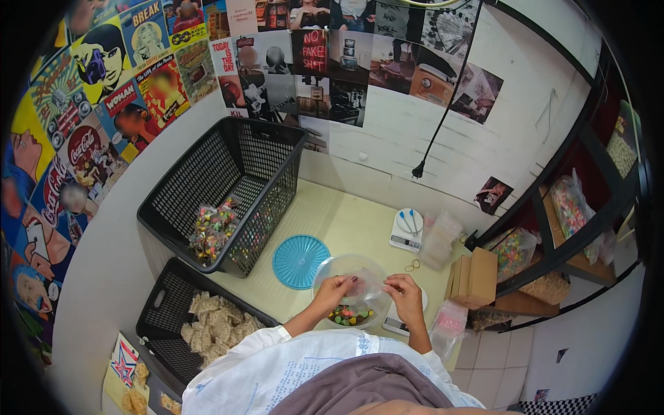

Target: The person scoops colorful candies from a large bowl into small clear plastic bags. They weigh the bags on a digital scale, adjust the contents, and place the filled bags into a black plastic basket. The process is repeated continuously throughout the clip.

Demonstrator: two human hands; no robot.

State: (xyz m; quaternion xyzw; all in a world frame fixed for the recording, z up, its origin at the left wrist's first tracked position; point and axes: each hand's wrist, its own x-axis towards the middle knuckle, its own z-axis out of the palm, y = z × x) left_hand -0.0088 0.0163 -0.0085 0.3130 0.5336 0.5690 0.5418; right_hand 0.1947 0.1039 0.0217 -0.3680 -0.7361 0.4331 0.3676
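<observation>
Between my two hands a small clear plastic bag [367, 286] is stretched over a round translucent tub [322, 270]. Colorful candies [350, 315] lie in the bottom of that tub. Fingers and thumb of my left hand [334, 294] pinch one side of the bag. On the other side, my right hand [405, 296] grips it by the fingertips. Whether the bag holds anything is hard to tell. A white digital scale [395, 322] sits beside the tub, partly covered by my right hand. Left of the tub lies a round blue lid [301, 262].
A black plastic basket [282, 181] holds filled candy bags [213, 228]. Nearer, another black crate [168, 301] contains beige packets [218, 324]. At right are a second scale [407, 239] bearing scissors [409, 222], empty bags [441, 239], cardboard boxes [478, 280] and a shelf [534, 310].
</observation>
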